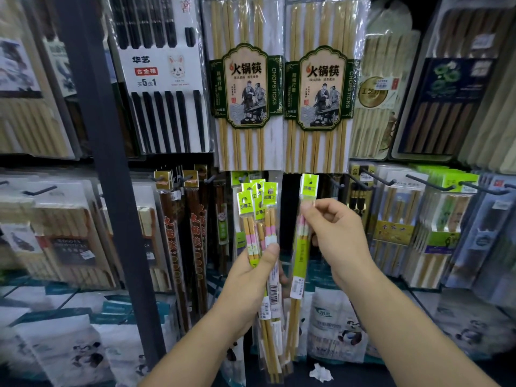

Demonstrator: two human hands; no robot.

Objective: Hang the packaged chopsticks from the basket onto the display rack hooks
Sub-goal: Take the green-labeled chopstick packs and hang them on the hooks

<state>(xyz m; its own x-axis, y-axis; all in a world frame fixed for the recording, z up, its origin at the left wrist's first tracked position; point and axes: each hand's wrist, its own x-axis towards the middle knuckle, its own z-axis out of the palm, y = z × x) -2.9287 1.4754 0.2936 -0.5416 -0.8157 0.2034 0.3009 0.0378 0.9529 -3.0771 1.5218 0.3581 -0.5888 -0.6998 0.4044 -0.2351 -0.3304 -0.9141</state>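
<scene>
hands both gripping: l hand (251, 272) holds approx 5 chopstick pks (253, 236), r hand (335, 236) pinches 1 pk (301, 255).

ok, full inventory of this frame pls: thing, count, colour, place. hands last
single pack: one, green header and strip, centre, held upright.
bundle of packs: at least four, green headers, pink bands, left of centre.
hot-pot chopstick packs: two, pale bamboo, green labels, hanging top centre.
black chopstick pack: one, black on white card, upper left.
brown chopstick packs: two or more, dark red-brown, hanging lower left of centre.
hooks: several, black, middle row, right.
post: one, dark grey, left.
paper scrap: one, white, bottom centre.
left hand: grips the bundle of packs.
right hand: pinches the single pack near its top.
</scene>
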